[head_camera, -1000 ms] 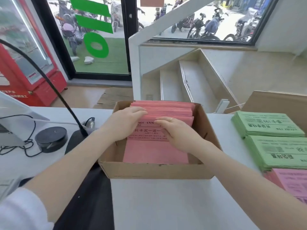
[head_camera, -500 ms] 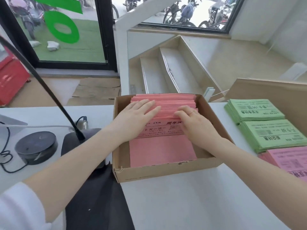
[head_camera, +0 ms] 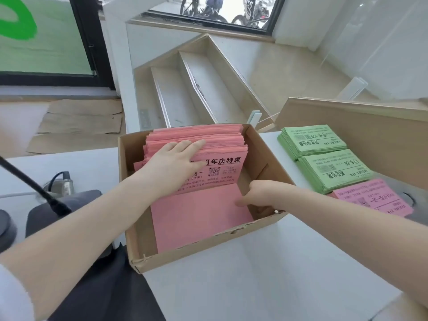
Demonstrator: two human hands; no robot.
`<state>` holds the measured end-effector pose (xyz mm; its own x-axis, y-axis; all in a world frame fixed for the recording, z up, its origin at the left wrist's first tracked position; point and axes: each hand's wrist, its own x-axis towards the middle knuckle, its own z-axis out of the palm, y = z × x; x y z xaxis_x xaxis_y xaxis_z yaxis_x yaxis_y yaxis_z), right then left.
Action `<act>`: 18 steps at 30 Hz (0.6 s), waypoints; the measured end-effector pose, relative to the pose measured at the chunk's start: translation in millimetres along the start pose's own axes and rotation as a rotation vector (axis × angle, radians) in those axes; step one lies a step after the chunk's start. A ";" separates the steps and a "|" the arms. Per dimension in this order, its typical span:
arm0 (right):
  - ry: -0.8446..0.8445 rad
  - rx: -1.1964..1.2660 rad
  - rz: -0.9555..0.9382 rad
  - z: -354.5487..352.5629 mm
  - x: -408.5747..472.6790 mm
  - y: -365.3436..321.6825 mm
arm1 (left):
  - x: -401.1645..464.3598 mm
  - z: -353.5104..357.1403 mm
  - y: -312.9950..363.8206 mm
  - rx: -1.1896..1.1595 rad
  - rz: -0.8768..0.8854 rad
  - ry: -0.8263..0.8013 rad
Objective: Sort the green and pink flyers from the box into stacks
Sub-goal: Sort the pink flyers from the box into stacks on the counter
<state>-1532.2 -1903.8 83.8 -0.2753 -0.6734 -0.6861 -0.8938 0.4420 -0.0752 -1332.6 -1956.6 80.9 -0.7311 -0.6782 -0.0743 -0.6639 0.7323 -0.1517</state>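
Thin pink flyers [head_camera: 196, 144] are stacked in a slanted pile at the far end of an open cardboard box [head_camera: 266, 167], with blank pink sheets [head_camera: 199, 218] lying flat on its floor. The left hand [head_camera: 172, 167] is laid flat, fingers spread, on the printed top flyer. The right hand [head_camera: 261, 193] is curled at the sheets' right edge; whether anything is pinched cannot be told. On the white tabletop [head_camera: 266, 274], right of the box, two green stacks [head_camera: 324, 156] and one pink stack [head_camera: 372, 198] are set in a row.
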 end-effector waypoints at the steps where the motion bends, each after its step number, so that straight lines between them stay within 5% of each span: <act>1: -0.003 0.026 0.013 2.6 2.7 -5.9 | -0.1 1.1 1.2 0.006 0.002 -0.017; 9: 0.088 0.140 0.277 32.5 21.1 -40.9 | -5.6 13.2 -9.6 -0.100 -0.030 -0.011; 14: 0.147 0.279 0.130 28.2 27.5 -52.3 | -7.0 13.7 -13.6 -0.144 -0.016 0.000; 18: -0.039 0.629 0.135 14.5 22.3 -49.4 | -8.7 17.1 -13.4 -0.173 -0.017 0.001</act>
<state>-1489.0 -1932.1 61.7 -0.3472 -0.5712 -0.7437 -0.4707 0.7921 -0.3886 -1314.7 -1961.6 66.7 -0.7194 -0.6908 -0.0723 -0.6934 0.7203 0.0186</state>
